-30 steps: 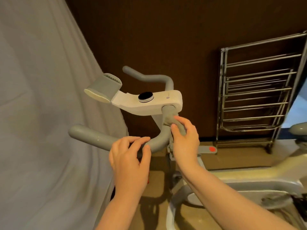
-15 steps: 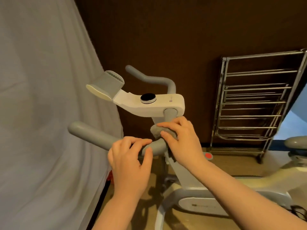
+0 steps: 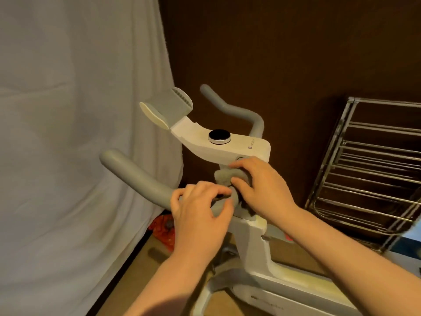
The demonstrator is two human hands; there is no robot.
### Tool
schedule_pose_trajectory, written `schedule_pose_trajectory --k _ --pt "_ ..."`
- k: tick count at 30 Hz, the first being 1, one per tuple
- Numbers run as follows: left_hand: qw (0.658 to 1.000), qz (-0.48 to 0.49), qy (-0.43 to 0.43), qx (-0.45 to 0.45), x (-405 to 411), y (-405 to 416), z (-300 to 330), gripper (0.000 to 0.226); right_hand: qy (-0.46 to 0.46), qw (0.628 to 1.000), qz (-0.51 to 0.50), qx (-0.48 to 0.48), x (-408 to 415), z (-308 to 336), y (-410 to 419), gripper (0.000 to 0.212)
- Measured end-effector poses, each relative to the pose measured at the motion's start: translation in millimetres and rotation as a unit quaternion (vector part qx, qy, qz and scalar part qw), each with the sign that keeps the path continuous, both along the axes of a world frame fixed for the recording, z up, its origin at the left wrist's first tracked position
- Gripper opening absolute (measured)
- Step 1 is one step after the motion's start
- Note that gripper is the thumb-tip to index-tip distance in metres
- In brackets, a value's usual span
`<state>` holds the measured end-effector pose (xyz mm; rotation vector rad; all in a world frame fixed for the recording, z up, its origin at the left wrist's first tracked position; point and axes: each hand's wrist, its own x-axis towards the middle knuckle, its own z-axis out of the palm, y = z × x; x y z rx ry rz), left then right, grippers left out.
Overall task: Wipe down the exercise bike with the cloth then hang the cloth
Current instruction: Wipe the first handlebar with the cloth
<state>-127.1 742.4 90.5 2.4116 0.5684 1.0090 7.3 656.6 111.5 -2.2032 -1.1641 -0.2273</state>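
— Where the right hand's fingers [image 3: 241, 166] curl, what do they hold?
— A bunched grey cloth [image 3: 224, 176], pinched between thumb and fingertips and pressed against the exercise bike's [image 3: 255, 242] stem, just under the white console [image 3: 227, 144].
— And the right hand [image 3: 264, 190] itself?
— Knuckles up, wrist reaching in from the lower right.
— The left hand [image 3: 200, 215]?
— Its fingers are bent and slightly spread over the near grey handlebar [image 3: 136, 176], thumb wrapped round the bar's bend, touching the cloth's lower edge.
— Around them?
— A black dial [image 3: 219, 136] sits on the console, a white sheet [image 3: 68, 133] hangs left, and a chrome drying rack [image 3: 373, 174] leans against the brown wall on the right.
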Motion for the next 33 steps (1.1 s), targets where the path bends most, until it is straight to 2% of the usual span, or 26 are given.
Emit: schedule_pose_trajectory --k 3,5,8,12,14,16,19,21,23,25,27,30,33 --pt "0.999 0.035 0.01 0.032 2.6 -3.7 -5.5 0.013 0.045 0.996 -0.058 0.053 25.4 -2.3 0.0 0.024" --pt "0.999 0.036 -0.009 0.03 1.2 -2.6 -7.7 0.012 0.049 0.995 -0.035 0.079 22.2 -14.0 -4.4 0.024" --pt "0.998 0.041 -0.025 0.039 3.3 -2.5 -8.9 0.014 0.052 0.997 0.026 0.041 39.2 -8.0 -8.4 0.019" --pt "0.995 0.084 -0.043 0.035 9.9 -10.5 -8.2 0.012 0.056 0.997 0.007 0.054 54.7 -3.4 -4.2 0.016" --pt "0.994 0.085 -0.051 0.036 9.9 -10.8 -10.5 0.012 0.044 0.994 0.073 0.064 41.4 -11.5 -8.3 0.016" --pt "0.995 0.082 -0.05 0.037 9.1 -10.1 -11.1 0.013 0.02 0.99 0.138 0.026 46.3 -10.1 -11.5 0.015" --pt "0.995 0.083 -0.045 0.034 9.4 -9.7 -9.8 0.011 0.02 0.994 0.103 0.018 69.5 1.3 -4.2 0.013" --pt "0.994 0.091 -0.051 0.026 8.6 -11.7 -12.0 0.011 0.043 0.992 0.098 0.064 56.6 -7.1 -6.1 0.014" --pt "0.993 0.1 -0.058 0.029 7.7 -17.8 -18.2 0.014 0.043 0.982 0.17 0.076 31.5 -15.2 -12.8 0.015" --pt "0.992 0.113 -0.057 0.026 5.1 -27.1 -25.2 0.021 0.026 0.971 0.232 0.047 30.7 -15.1 -17.6 0.017" --pt "0.993 0.11 -0.038 0.022 0.2 -35.2 -30.1 0.03 0.019 0.976 0.217 0.027 48.3 -9.9 -15.5 0.02" --pt "0.991 0.119 -0.062 -0.022 -11.3 -37.9 -29.9 0.033 0.045 0.983 0.158 0.085 35.5 -11.9 -15.8 0.021" --pt "0.977 0.174 -0.106 -0.064 -23.9 -33.8 -28.6 0.029 -0.018 0.97 0.227 0.082 -7.9 -17.1 -11.8 0.021"
